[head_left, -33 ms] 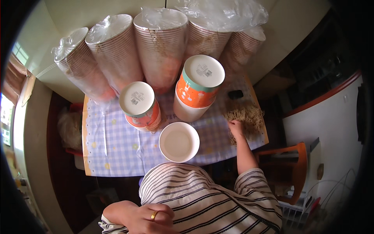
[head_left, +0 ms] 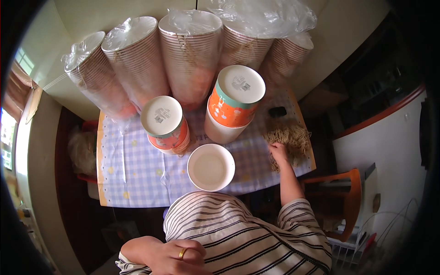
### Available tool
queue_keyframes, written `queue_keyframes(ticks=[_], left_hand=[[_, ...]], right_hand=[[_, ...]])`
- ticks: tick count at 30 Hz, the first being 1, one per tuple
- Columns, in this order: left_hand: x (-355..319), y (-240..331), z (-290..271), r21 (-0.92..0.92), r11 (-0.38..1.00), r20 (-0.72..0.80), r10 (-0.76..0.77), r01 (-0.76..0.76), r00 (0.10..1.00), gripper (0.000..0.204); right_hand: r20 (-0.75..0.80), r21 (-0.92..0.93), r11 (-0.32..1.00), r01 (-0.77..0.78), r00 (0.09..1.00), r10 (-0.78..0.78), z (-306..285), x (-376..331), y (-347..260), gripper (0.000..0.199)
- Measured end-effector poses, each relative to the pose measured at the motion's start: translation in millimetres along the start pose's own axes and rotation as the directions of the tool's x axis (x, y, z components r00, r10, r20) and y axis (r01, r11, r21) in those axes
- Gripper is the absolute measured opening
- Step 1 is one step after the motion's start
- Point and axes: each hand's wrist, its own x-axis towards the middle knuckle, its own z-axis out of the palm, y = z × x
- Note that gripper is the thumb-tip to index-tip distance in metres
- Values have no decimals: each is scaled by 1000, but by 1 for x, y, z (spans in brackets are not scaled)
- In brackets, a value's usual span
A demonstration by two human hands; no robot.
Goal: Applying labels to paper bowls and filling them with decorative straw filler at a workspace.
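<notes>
My right hand (head_left: 279, 153) is at the near left side of a pile of tan string (head_left: 293, 139), its fingers pinched on some strands. My left hand (head_left: 176, 256), with a gold ring, is curled closed before my striped top; its palm side is hidden. Between my arms, at the table's near edge, an open white paper tub (head_left: 211, 168) stands mouth up. Beyond it on the right, an orange and green paper tub (head_left: 234, 107) sits upside down on a white tub (head_left: 224, 129). Further left is another upturned stack of orange tubs (head_left: 166, 124), with string by its rim.
Several tall stacks of nested paper tubs (head_left: 190, 59) in clear plastic line the table's back. A small black object (head_left: 277, 111) lies behind the string. A blue checked cloth (head_left: 133, 183) covers the table. An orange-brown wooden chair (head_left: 354, 201) stands at the right.
The fingers of my right hand have shifted very slightly at the string. My left hand and the tubs keep their places.
</notes>
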Motion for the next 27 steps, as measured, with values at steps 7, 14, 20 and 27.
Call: queue_keyframes(ticks=[7, 14, 20, 27], left_hand=[[-6, -9, -11, 19, 996, 171, 87, -92, 981, 19], [-18, -16, -4, 110, 988, 157, 89, -107, 984, 21], [-11, -8, -1, 102, 990, 104, 84, -95, 991, 20], [-16, -16, -8, 192, 971, 196, 104, -142, 975, 16]], right_hand=[[147, 571, 819, -47, 988, -46, -71, -43, -124, 6], [-73, 799, 571, 190, 972, -222, -120, -57, -199, 4], [-231, 741, 498, 451, 867, -441, -148, -75, -244, 7], [-407, 556, 454, 697, 704, -582, -141, -96, -272, 9]])
